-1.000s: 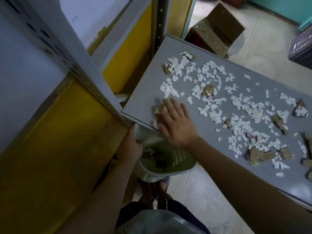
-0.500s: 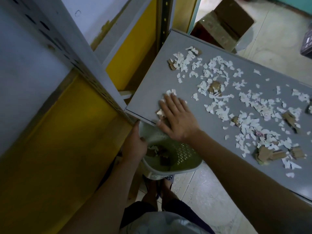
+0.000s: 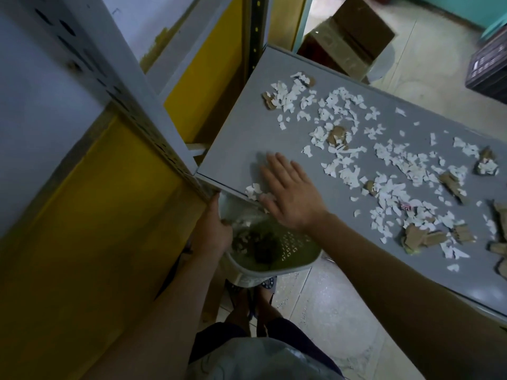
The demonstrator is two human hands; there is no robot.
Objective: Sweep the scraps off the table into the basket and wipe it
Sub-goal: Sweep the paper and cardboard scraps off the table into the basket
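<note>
A grey table (image 3: 241, 133) carries several white paper scraps (image 3: 343, 171) and brown cardboard bits (image 3: 417, 237). My right hand (image 3: 290, 193) lies flat on the table's near corner, fingers spread, pressing a few white scraps (image 3: 253, 191) against the edge. Below that edge hangs a pale green perforated basket (image 3: 290, 263) with scraps lying inside. My left hand (image 3: 215, 231) grips the basket's left rim and holds it under the table edge.
A white perforated metal rack post (image 3: 115, 86) and yellow panels (image 3: 82, 215) stand close on the left. An open cardboard box (image 3: 348, 42) sits on the tiled floor beyond the table, and a dark crate (image 3: 491, 69) at far right. My feet (image 3: 252, 305) stand below the basket.
My right hand has dragged a small pile of scraps toward the table's near edge over the basket. The left hand keeps holding the basket in place.
</note>
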